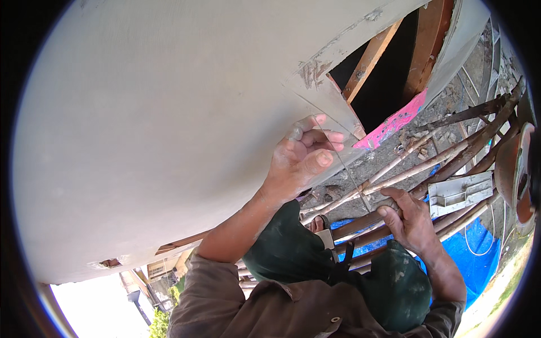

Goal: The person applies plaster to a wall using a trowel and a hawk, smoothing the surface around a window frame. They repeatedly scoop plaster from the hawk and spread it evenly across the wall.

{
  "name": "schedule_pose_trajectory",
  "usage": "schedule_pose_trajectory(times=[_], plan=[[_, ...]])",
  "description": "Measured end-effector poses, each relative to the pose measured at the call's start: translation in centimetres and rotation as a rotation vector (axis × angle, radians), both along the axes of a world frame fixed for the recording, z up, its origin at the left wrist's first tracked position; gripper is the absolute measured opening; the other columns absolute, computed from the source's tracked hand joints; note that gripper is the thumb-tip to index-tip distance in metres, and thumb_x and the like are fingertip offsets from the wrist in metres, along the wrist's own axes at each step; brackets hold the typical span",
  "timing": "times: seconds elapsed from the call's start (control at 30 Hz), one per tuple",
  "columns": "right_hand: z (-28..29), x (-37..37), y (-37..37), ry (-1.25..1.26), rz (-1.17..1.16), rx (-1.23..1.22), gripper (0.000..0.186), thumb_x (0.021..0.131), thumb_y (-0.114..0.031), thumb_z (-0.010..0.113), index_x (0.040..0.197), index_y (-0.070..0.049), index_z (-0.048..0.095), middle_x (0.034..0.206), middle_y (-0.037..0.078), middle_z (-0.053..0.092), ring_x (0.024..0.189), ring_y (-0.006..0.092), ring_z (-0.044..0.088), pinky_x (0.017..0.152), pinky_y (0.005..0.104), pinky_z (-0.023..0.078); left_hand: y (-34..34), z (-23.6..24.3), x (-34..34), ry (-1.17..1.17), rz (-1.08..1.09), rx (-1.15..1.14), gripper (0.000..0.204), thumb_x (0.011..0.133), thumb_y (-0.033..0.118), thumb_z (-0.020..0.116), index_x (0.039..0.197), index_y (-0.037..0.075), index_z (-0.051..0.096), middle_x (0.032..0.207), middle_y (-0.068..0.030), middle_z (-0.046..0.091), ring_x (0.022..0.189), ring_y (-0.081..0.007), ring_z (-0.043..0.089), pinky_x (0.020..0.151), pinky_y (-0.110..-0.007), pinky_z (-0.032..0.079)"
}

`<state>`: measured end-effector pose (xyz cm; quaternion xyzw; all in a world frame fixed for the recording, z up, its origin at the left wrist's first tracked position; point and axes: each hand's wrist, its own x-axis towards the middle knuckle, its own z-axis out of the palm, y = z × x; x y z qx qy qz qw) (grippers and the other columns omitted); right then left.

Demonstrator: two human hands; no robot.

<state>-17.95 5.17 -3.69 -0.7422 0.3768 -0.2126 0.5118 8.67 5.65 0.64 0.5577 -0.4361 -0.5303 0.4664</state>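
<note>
My left hand [304,147] is raised against a large smooth white surface [169,112], palm toward me, with its fingers apart and a little curled. Across its fingertips runs a thin, straight, dark line [350,176], either a thin rod or a flat blade seen edge-on. The lower end of this line comes close to my right hand [407,218]. The right hand's thumb and fingers are closed on a greyish piece, partly hidden by the fingers. Whether that piece is joined to the thin line is unclear.
A rectangular opening [389,62] shows wooden strips, with a pink patterned strip [394,120] along its lower edge. Wooden poles [451,163] cross below at right. On them lies a white flat tool with a raised handle [461,194], beside a round basin [510,166] and blue sheeting [473,259].
</note>
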Motion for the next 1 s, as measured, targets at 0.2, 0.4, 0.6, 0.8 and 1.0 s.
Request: schedule_pose_trajectory(times=[0.2, 0.4, 0.6, 0.8, 1.0], plan=[[0.1, 1.0, -1.8, -0.104, 0.053, -0.032, 0.032, 0.091, -0.016, 0.067, 0.116, 0.001, 0.059, 0.088, 0.019, 0.065, 0.074, 0.0319, 0.067, 0.067, 0.0365, 0.052, 0.2, 2.2, -0.1, -0.099, 0.095, -0.061, 0.098, 0.075, 0.057, 0.079, 0.140, -0.004, 0.038, 0.121, -0.0235, 0.061, 0.109, -0.0346, 0.063, 0.096, -0.047, 0.049], [0.5, 1.3, -2.5, -0.114, 0.029, -0.039, 0.033, 0.090, -0.014, 0.068, 0.118, 0.001, 0.059, 0.090, 0.020, 0.066, 0.075, 0.0325, 0.067, 0.068, 0.0370, 0.052, -0.7, 2.9, -0.4, -0.141, 0.131, -0.054, 0.100, 0.074, 0.056, 0.080, 0.140, -0.005, 0.037, 0.119, -0.0230, 0.061, 0.107, -0.0328, 0.064, 0.094, -0.044, 0.050], [0.7, 1.7, -2.8, -0.107, 0.033, -0.059, 0.035, 0.090, -0.022, 0.069, 0.115, -0.001, 0.059, 0.092, 0.022, 0.066, 0.083, 0.0410, 0.068, 0.069, 0.0452, 0.055, -0.8, 2.6, -0.3, -0.127, 0.136, -0.067, 0.099, 0.075, 0.055, 0.080, 0.140, -0.006, 0.036, 0.119, -0.0229, 0.061, 0.106, -0.0320, 0.064, 0.094, -0.044, 0.050], [1.2, 1.7, -2.8, -0.087, 0.020, -0.046, 0.034, 0.089, -0.021, 0.069, 0.115, -0.001, 0.059, 0.092, 0.022, 0.066, 0.083, 0.0413, 0.068, 0.068, 0.0446, 0.055, -0.9, 3.4, -1.2, -0.111, 0.182, -0.002, 0.097, 0.079, 0.051, 0.077, 0.142, -0.008, 0.033, 0.124, -0.0240, 0.059, 0.110, -0.0321, 0.063, 0.096, -0.043, 0.049], [0.4, 1.4, -2.3, -0.031, 0.012, 0.002, 0.033, 0.089, -0.019, 0.069, 0.114, -0.001, 0.059, 0.093, 0.023, 0.067, 0.084, 0.0412, 0.068, 0.069, 0.0444, 0.055, -0.7, 2.3, -1.6, -0.055, 0.166, 0.064, 0.084, 0.088, 0.039, 0.071, 0.145, -0.009, 0.029, 0.128, -0.0234, 0.058, 0.113, -0.0308, 0.061, 0.099, -0.043, 0.046]])
